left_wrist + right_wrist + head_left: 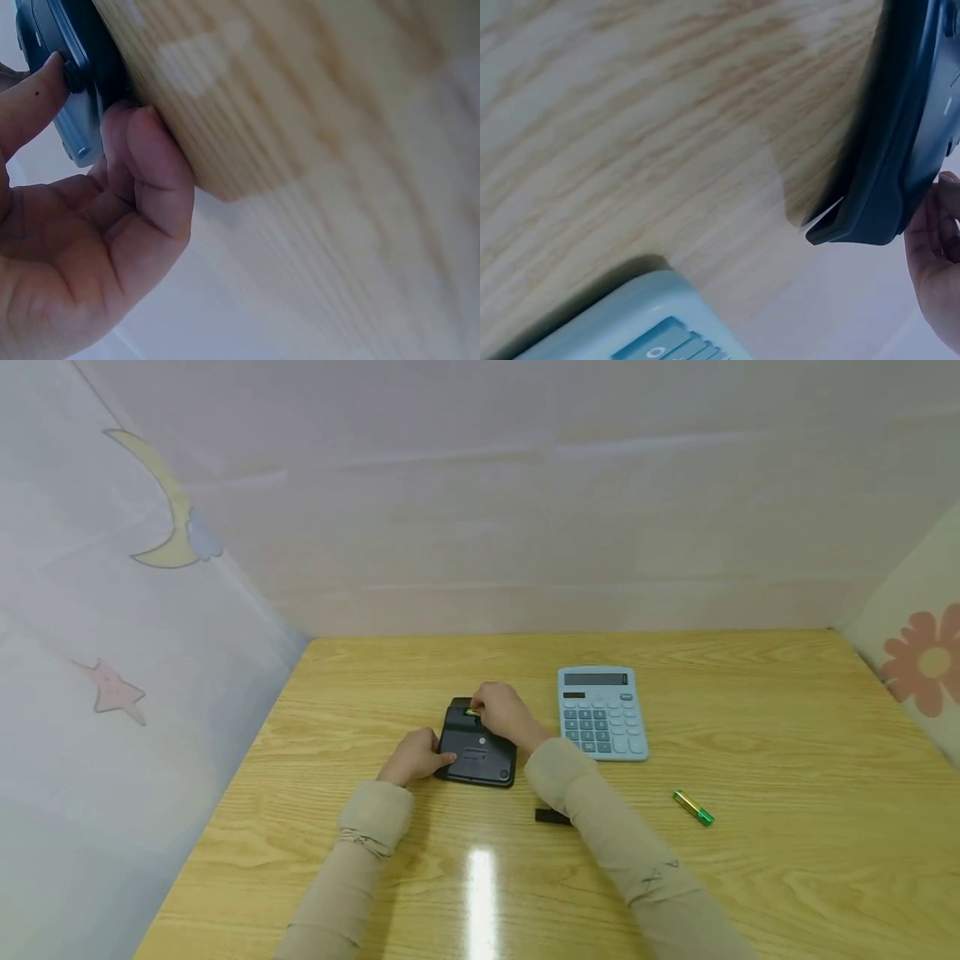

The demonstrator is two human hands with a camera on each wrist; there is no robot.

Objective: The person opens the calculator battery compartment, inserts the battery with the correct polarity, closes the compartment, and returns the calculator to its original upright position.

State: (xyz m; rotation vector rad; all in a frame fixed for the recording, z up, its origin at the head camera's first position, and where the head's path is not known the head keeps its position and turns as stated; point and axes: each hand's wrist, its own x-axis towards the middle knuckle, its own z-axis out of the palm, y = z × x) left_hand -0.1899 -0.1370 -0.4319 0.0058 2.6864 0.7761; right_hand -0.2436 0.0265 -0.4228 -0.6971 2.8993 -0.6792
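Observation:
A black calculator [476,767] lies back side up on the table, with screws and small feet showing. My left hand [411,757] holds its left edge, the thumb on top of the back; in the left wrist view the curled fingers [154,169] sit at its side. Over the calculator's far end, my right hand [504,710] pinches a green and gold battery [472,712] at the battery slot. How far the battery sits in the slot is hidden by the fingers. The right wrist view catches only part of that hand [937,255] beside the black casing [892,172].
A light blue calculator [624,727] lies face up to the right, close to my right wrist. Another green and gold battery [693,807] rests farther right. A small black strip [551,816] is partly covered by my right sleeve. Cloth walls [570,527] surround the wooden table [780,727].

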